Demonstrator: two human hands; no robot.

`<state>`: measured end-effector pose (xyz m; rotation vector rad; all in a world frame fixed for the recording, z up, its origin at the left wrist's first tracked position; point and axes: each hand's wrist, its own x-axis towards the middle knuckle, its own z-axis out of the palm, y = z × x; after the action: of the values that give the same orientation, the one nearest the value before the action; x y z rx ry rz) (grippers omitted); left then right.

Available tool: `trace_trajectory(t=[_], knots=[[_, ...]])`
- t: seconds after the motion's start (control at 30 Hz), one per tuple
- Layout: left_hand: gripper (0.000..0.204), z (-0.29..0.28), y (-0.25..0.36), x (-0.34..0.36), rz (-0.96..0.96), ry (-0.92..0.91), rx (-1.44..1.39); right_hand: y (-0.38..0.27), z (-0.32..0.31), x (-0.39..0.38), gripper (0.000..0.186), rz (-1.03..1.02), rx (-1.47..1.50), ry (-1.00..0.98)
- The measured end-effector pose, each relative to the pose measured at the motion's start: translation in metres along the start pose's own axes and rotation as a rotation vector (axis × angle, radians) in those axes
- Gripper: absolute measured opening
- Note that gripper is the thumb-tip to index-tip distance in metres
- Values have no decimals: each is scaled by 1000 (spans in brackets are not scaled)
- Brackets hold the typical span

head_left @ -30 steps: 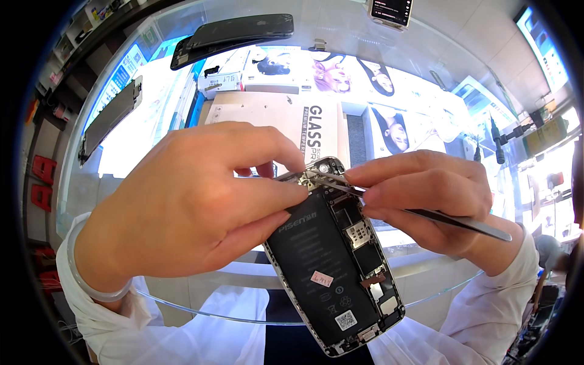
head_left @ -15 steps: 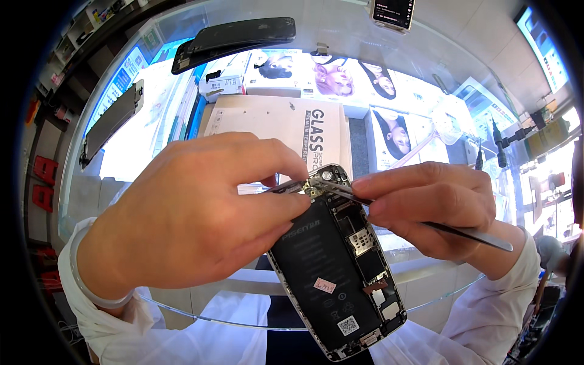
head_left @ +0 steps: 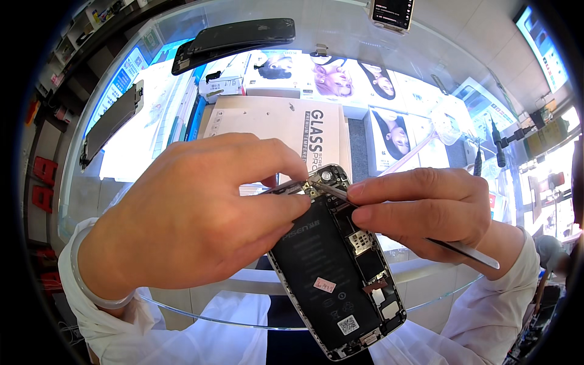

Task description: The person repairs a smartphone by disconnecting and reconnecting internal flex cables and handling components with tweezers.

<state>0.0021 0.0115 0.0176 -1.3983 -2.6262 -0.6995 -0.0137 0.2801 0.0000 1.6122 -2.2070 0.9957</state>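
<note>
An opened smartphone (head_left: 334,267) is held tilted, its back off. A black battery (head_left: 307,261) with a small pink sticker fills its left part; metal-shielded boards run down the right. My left hand (head_left: 207,207) is closed at the phone's upper left corner, thumb and forefinger pinching there; a slim dark piece (head_left: 285,188) shows between them, its kind unclear. In my right hand (head_left: 426,213) are steel tweezers (head_left: 465,250), gripped between thumb and fingers. Their tips meet the phone's top end beside the round camera lens (head_left: 326,176), close to my left fingertips.
Beneath is a glass counter (head_left: 340,41) over lit boxes. A white screen-glass box (head_left: 261,115) lies just beyond my hands. Farther off are a dark phone housing (head_left: 243,33), a detached screen (head_left: 112,125) at left, and a phone (head_left: 392,13) showing a picture. Screwdrivers (head_left: 497,143) stand at right.
My right hand has shifted slightly left, and the tweezers' rear end has swung left and a little downward. My left hand and the smartphone stay nearly still.
</note>
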Motion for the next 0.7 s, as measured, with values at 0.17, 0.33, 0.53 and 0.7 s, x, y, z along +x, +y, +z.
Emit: trace_trajectory(t=[0.17,0.33,0.53,0.7], knots=[[26,0,-1,0,5,4,-9,-3,-4,0,19,9,-19,-4],[27,0,-2,-1,-1,0,-19,-2,-6,1,17,11,-28,18],[27,0,-2,-1,-6,5,-9,2,-3,0,19,-5,-54,17],[27,0,-2,-1,3,6,-17,0,-2,0,21,28,-17,30]])
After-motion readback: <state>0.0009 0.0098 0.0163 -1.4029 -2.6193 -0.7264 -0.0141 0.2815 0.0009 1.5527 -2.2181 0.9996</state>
